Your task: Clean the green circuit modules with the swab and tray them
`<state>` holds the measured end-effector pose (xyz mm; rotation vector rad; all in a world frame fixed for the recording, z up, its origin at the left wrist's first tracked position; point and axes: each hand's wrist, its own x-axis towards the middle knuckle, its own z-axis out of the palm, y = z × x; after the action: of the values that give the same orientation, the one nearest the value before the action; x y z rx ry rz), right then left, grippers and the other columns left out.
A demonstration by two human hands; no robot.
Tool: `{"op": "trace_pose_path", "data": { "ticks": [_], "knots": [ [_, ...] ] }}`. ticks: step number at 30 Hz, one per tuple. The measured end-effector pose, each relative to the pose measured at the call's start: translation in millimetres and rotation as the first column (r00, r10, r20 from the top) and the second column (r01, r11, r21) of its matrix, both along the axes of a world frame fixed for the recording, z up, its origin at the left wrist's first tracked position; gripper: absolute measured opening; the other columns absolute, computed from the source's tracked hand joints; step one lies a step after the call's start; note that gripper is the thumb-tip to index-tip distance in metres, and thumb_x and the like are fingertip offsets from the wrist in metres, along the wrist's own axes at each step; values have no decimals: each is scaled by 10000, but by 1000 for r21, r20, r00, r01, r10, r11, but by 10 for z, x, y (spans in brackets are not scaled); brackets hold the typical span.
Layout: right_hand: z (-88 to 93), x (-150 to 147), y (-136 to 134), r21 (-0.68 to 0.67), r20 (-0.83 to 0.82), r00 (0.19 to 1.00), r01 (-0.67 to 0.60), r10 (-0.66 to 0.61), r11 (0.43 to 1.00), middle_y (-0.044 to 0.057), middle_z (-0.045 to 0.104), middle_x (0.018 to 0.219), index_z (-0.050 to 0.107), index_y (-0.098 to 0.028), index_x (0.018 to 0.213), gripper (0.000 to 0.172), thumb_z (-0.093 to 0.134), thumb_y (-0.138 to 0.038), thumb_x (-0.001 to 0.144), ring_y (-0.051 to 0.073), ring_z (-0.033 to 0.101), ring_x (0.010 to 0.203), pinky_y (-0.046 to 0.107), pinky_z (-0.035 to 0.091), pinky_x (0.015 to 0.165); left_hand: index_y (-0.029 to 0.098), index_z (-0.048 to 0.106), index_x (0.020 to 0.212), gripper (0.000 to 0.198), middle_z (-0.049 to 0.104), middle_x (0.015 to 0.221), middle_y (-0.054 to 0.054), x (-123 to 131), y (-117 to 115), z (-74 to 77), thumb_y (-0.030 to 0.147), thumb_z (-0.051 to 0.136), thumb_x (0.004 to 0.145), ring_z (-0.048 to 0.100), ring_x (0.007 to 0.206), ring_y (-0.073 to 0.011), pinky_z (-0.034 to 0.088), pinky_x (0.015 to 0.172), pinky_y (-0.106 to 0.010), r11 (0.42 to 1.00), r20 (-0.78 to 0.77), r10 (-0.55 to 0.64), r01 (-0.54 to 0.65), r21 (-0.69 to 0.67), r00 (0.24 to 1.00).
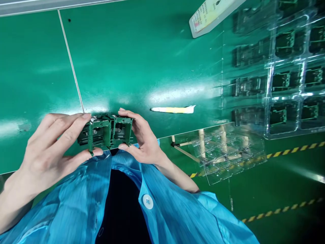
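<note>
Both of my hands grip a small green circuit board assembly with black and metal parts, held close to my chest at the near edge of the green worktable. My left hand pinches its left side between thumb and fingers. My right hand pinches its right side the same way. The assembly looks like two joined board sections.
A clear plastic tray holding several similar green boards lies at the right. More clear empty trays overhang the table edge. A white-and-yellow swab-like stick lies mid-table, a printed card at the top. Yellow-black floor tape runs below.
</note>
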<state>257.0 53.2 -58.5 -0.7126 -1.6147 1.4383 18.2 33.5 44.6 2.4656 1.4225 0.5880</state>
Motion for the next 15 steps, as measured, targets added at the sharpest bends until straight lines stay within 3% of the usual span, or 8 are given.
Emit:
{"op": "trace_pose_path", "data": {
  "ticks": [4, 8, 15],
  "knots": [
    [106, 26, -25, -16, 111, 993, 30, -28, 999, 151, 505, 1516, 372, -231, 1481, 658, 651, -397, 908, 287, 430, 1475, 523, 427, 1188, 322, 468, 1500, 780, 695, 1278, -18, -40, -41, -138, 407, 796, 798, 660, 972, -323, 546, 788, -477, 999, 117, 42, -42, -1, 992],
    [110, 26, -6, -46, 106, 994, -1, 6, 999, 150, 506, 1517, 382, -221, 1472, 643, 633, -424, 917, 278, 421, 1482, 502, 426, 1195, 335, 489, 1485, 784, 722, 1223, -22, -37, -96, -193, 458, 807, 779, 677, 952, -322, 577, 764, -478, 995, 129, 97, -98, 5, 987],
    [-42, 1, 24, -81, -53, 996, -78, 74, 994, 181, 517, 1485, 331, -197, 1444, 644, 533, -575, 963, 241, 495, 1428, 460, 448, 1172, 316, 456, 1513, 869, 717, 1081, -73, 110, -100, -14, 623, 768, 762, 656, 849, -317, 579, 809, -505, 995, 40, 99, -98, -12, 994]
  ]
}}
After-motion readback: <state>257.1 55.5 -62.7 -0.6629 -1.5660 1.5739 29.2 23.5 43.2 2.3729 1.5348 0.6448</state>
